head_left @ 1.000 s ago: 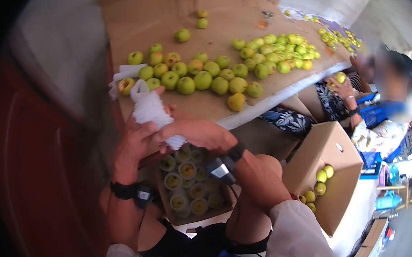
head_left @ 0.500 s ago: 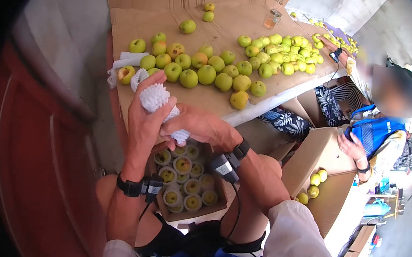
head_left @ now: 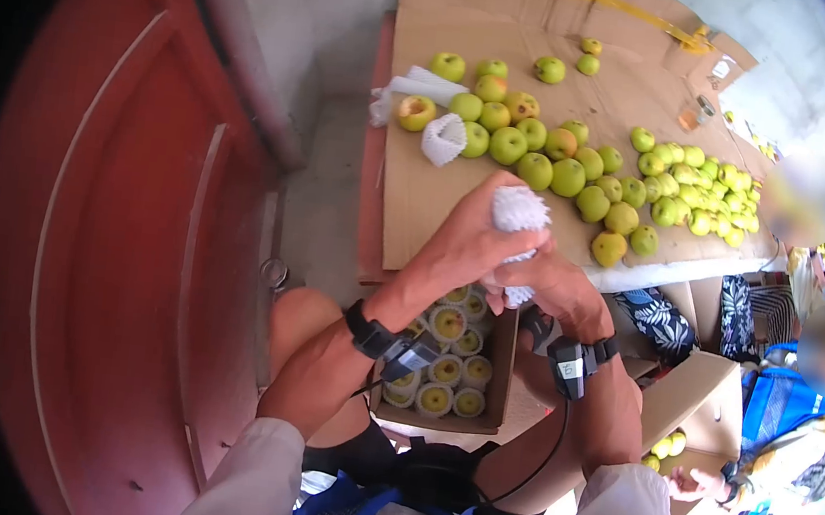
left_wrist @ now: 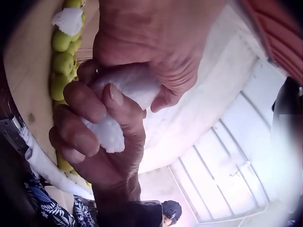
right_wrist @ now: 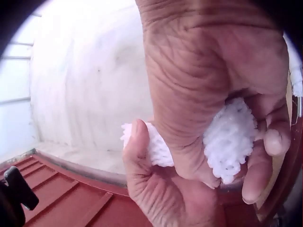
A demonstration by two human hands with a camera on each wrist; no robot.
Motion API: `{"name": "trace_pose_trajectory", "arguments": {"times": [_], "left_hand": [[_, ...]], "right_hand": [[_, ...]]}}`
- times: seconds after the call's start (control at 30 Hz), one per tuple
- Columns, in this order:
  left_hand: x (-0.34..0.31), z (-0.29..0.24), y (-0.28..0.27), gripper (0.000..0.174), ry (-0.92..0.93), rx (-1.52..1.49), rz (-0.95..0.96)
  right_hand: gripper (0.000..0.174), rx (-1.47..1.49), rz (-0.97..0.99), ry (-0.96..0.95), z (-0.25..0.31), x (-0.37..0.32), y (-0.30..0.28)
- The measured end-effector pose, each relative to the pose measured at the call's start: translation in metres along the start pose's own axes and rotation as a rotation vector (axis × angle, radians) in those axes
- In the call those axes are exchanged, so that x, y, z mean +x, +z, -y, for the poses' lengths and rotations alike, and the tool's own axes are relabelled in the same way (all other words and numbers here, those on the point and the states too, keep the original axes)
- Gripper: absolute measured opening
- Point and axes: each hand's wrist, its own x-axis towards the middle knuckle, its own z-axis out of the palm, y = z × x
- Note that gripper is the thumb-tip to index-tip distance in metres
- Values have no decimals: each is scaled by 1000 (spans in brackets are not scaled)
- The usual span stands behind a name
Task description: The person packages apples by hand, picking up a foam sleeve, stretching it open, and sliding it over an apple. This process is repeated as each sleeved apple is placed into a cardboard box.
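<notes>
Head view: left hand [head_left: 461, 251] and right hand [head_left: 557, 289] are both clamping curled fingers round a foam net [head_left: 520, 209]; beneath them, an open carton [head_left: 499, 377] is holding net-wrapped fruit [head_left: 438, 399].

Bright daylight; fisheye edges; overexposed wrist views

So the foam sleeve [head_left: 518, 211] sits right above the box [head_left: 494, 387], which is wedged between the person's knees [head_left: 301, 311] with wrapped fruit [head_left: 441, 366] in it. The bench [head_left: 417, 218] is just behind that, loose fruit [head_left: 567, 176] spread on it. The door [head_left: 104, 225] is off to the left.
</notes>
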Motion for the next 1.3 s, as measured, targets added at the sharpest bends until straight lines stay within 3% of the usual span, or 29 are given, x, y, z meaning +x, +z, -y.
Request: {"name": "trace_pose_trajectory", "arguments": {"times": [0.13, 0.2, 0.27, 0.37, 0.47, 0.57, 0.63, 0.67, 0.77, 0.83, 0.97, 1.03, 1.07, 1.23, 1.3], "left_hand": [[-5, -1, 5, 43, -39, -49, 5], [-6, -1, 6, 47, 65, 93, 7], [-7, -1, 8, 46, 81, 83, 1], [-9, -2, 4, 45, 109, 61, -8], [-8, -6, -2, 42, 8, 52, 14], [-5, 0, -1, 37, 115, 202, -131], [0, 4, -5, 33, 433, 499, -260], [1, 6, -6, 33, 433, 499, -265], [-1, 0, -5, 31, 400, 299, -286], [-9, -15, -7, 30, 211, 249, -199], [-16, -27, -8, 30, 171, -7, -105], [-16, -31, -7, 31, 42, -129, -56], [-14, -28, -6, 31, 45, -141, -49], [-8, -17, -7, 37, 109, -69, -90], [-5, -14, -8, 38, 148, -32, -94]], "right_hand": [[22, -34, -6, -16, -3, -6, -2], [20, -21, 14, -41, -12, -4, -10], [18, -136, 59, 27, -18, -2, -20], [20, -42, 15, 75, -8, -5, -10], [22, -11, 38, 70, -4, 1, -3], [26, -133, 53, 23, 2, 7, 7], [29, -255, -33, -8, 9, 11, 22], [33, -377, -118, -42, 11, 14, 27], [38, -334, -125, -98, 7, 20, 26], [39, -310, -100, -77, -1, 22, 16], [31, -280, -151, -61, 11, 8, 31], [34, -280, -86, -54, 3, 13, 23], [38, -271, -19, -64, 1, 15, 20], [26, -250, 10, -27, -2, 16, 17], [23, -501, -85, -98, -4, 17, 15]]}}
